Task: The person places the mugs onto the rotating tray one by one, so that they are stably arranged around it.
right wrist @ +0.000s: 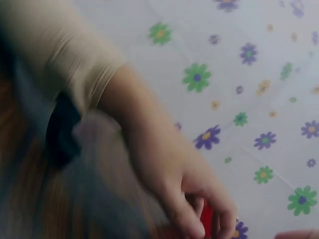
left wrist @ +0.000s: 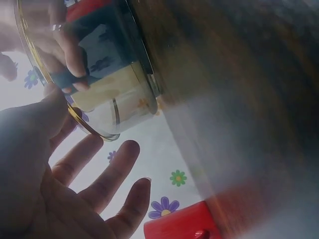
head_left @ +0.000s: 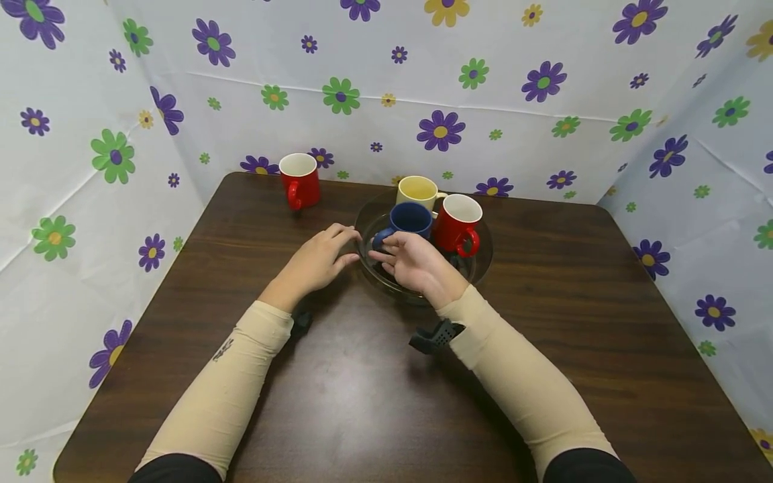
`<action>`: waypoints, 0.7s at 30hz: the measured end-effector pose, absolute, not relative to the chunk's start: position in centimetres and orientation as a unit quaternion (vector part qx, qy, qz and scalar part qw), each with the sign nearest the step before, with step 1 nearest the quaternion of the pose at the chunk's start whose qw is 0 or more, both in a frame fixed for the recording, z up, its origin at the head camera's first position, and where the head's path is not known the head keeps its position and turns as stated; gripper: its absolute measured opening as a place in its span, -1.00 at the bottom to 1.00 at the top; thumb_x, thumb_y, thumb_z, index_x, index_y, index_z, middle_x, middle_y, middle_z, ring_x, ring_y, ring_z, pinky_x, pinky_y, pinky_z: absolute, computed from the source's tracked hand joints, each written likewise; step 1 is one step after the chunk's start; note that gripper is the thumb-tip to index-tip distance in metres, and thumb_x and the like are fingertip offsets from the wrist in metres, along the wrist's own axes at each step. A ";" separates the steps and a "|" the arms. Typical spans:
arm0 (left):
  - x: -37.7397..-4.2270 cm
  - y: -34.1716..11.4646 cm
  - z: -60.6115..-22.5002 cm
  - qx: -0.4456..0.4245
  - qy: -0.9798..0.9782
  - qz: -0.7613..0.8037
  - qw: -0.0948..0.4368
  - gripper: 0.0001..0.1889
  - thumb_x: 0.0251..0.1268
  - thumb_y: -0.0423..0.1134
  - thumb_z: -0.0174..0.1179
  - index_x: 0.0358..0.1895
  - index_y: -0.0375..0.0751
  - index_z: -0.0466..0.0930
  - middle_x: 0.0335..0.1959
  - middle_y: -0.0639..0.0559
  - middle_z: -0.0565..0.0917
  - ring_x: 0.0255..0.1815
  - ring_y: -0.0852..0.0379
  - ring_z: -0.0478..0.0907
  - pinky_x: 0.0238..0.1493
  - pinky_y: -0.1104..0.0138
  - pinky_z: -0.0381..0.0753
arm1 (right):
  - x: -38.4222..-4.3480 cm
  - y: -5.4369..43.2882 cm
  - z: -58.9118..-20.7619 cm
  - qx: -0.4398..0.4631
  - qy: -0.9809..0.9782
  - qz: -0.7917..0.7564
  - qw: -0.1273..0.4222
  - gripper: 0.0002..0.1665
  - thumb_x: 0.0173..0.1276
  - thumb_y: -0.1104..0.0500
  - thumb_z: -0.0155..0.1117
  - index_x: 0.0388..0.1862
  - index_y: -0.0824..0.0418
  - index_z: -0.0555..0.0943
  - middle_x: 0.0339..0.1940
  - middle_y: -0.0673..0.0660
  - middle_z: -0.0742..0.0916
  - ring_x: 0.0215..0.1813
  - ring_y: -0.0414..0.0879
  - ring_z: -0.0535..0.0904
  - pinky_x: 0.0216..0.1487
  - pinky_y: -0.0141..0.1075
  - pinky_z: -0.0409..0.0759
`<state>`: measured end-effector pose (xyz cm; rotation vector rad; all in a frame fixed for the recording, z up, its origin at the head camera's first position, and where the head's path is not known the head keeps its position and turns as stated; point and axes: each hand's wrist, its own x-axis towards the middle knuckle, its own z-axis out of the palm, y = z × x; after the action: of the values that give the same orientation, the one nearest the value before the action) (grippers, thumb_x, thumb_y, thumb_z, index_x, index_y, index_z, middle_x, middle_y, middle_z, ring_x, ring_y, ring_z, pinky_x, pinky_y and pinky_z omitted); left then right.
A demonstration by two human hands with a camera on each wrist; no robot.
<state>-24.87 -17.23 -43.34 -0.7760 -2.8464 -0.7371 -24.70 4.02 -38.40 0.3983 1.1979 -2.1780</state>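
Observation:
My left hand (head_left: 317,263) is at the left rim of a clear glass bowl (head_left: 392,290), its fingertips right at the edge. In the left wrist view its fingers spread loosely beside the bowl's rim (left wrist: 82,123). My right hand (head_left: 418,265) reaches over the bowl's front with palm turned up and fingers loosely extended, close to the handle of a blue mug (head_left: 412,218). Inside the bowl with it stand a yellow mug (head_left: 417,191) behind and a red mug (head_left: 453,225) at right. The right wrist view shows mostly my left hand (right wrist: 174,164), with right fingertips (right wrist: 299,234) at the corner.
Another red mug (head_left: 300,181) with a white inside stands upright at the back left of the dark wooden table (head_left: 580,302). White cloth (head_left: 386,127) printed with flowers hangs behind and along both sides. Black wrist mounts (head_left: 435,337) sit under both forearms.

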 end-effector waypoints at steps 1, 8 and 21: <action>-24.9 -17.2 -43.4 -0.256 -0.934 -0.243 0.051 -0.56 0.47 -0.09 0.24 0.32 -0.11 0.48 0.31 -0.15 0.50 0.30 -0.18 0.50 0.37 -0.05 0.44 | -24.8 3.9 -38.5 0.154 0.420 -0.839 0.310 -0.35 0.56 0.28 -0.11 0.57 0.29 0.07 0.66 0.21 0.17 0.62 0.17 0.11 0.64 -0.11 -0.13; -25.0 -17.4 -43.7 -0.256 -0.933 -0.246 0.055 -0.56 0.47 -0.10 0.24 0.31 -0.13 0.48 0.31 -0.16 0.50 0.30 -0.18 0.50 0.37 -0.03 0.44 | -25.2 2.9 -39.0 0.147 0.327 -0.883 0.303 -0.25 0.55 0.30 -0.17 0.63 0.33 -0.11 0.69 0.24 0.03 0.67 0.18 -0.08 0.63 -0.10 -0.11; -25.2 -17.2 -43.6 -0.260 -0.933 -0.244 0.055 -0.56 0.47 -0.10 0.24 0.31 -0.13 0.48 0.33 -0.18 0.49 0.31 -0.20 0.49 0.37 -0.04 0.44 | -24.8 2.6 -38.6 0.108 0.469 -0.831 0.280 -0.30 0.53 0.34 -0.13 0.59 0.30 -0.02 0.67 0.18 0.13 0.63 0.11 0.13 0.62 -0.03 -0.04</action>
<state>-25.19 -17.25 -43.60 -0.7884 -2.8318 -0.7420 -24.78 2.59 -38.59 0.2894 1.2570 -2.2270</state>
